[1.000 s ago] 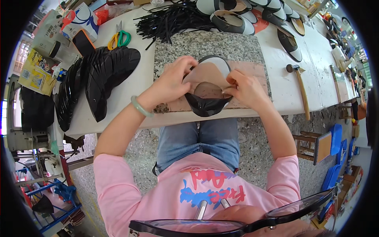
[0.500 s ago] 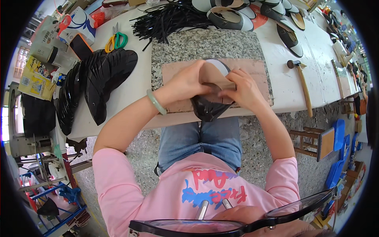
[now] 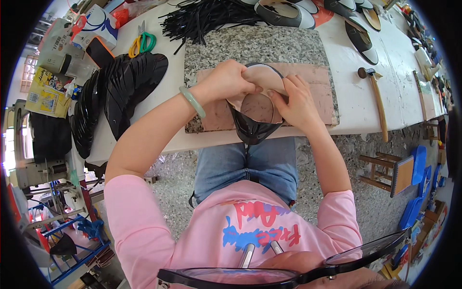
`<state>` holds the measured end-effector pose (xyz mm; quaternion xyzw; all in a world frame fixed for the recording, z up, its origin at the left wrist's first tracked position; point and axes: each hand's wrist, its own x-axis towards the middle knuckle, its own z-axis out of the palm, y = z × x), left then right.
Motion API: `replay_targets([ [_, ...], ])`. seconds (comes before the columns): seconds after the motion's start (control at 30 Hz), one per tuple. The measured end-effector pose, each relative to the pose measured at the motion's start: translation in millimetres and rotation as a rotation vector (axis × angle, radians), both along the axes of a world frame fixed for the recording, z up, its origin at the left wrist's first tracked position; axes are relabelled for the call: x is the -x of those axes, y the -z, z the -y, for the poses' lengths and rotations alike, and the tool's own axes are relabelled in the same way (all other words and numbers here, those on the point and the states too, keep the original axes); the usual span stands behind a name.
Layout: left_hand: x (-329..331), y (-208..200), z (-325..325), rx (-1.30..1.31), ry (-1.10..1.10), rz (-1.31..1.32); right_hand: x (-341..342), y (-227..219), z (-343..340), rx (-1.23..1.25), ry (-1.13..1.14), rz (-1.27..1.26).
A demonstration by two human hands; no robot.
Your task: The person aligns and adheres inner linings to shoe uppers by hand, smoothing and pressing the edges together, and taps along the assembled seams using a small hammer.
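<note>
A shoe upper (image 3: 255,132) lies at the table's near edge, its glossy black end toward me. Its beige lining (image 3: 263,75) shows around the opening, and a dark and white rim peeks out at the far end. My left hand (image 3: 230,81) pinches the lining's left edge between thumb and fingers; a pale green bangle rings that wrist. On the opposite side, my right hand (image 3: 299,103) grips the edge, thumb on the inside and fingers over the outside. Beneath the upper is a pinkish-brown sheet (image 3: 320,86) on a speckled stone slab (image 3: 260,43).
Stacked glossy black shoe pieces (image 3: 132,84) lie left, near scissors (image 3: 141,43) and a phone (image 3: 100,52). Black strips (image 3: 202,21) heap behind the slab. Grey-and-white shoe uppers (image 3: 284,15) sit at the back; a hammer (image 3: 378,101) lies right. A wooden stool (image 3: 390,171) stands below.
My hands have spread the opening, so more of the beige inside shows. The lining flap that stood up between them is folded back toward the far end.
</note>
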<state>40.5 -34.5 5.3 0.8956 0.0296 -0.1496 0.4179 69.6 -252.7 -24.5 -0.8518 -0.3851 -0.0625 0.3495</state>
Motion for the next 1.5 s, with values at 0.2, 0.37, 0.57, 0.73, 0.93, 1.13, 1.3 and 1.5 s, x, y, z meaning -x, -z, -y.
replay_targets([
  [0.2,-1.9,-1.7,3.8,-0.094,-0.044,0.035,-1.7,-0.1,1.4,0.029,-0.023,-0.023],
  [0.37,-4.9,-12.5,7.5,-0.149,0.028,-0.008,-5.8,5.7,8.6,0.056,0.109,0.051],
  [0.57,-4.9,-1.5,-2.0,-0.219,0.036,0.048,-19.9,-5.9,41.6,0.356,-0.571,0.43],
  [0.73,-6.6,-12.3,-6.0,-0.214,0.049,-0.061,-39.6,-11.2,27.0,0.447,-0.571,0.271],
  [0.93,11.7,-16.0,1.8,-0.328,0.071,0.077,-66.2,-3.9,-2.0,0.486,-0.496,0.372],
  [1.13,30.6,-41.7,8.1,-0.304,0.268,0.078,-50.8,-21.6,-6.4,0.371,-0.155,0.557],
  [1.3,8.2,-32.4,19.3,-0.502,0.526,0.277,-8.6,-36.7,-14.8,0.33,-0.176,0.135],
  [1.5,3.9,-38.0,15.8,-0.56,0.489,0.191,-18.2,-16.4,-2.4,0.128,-0.222,0.196],
])
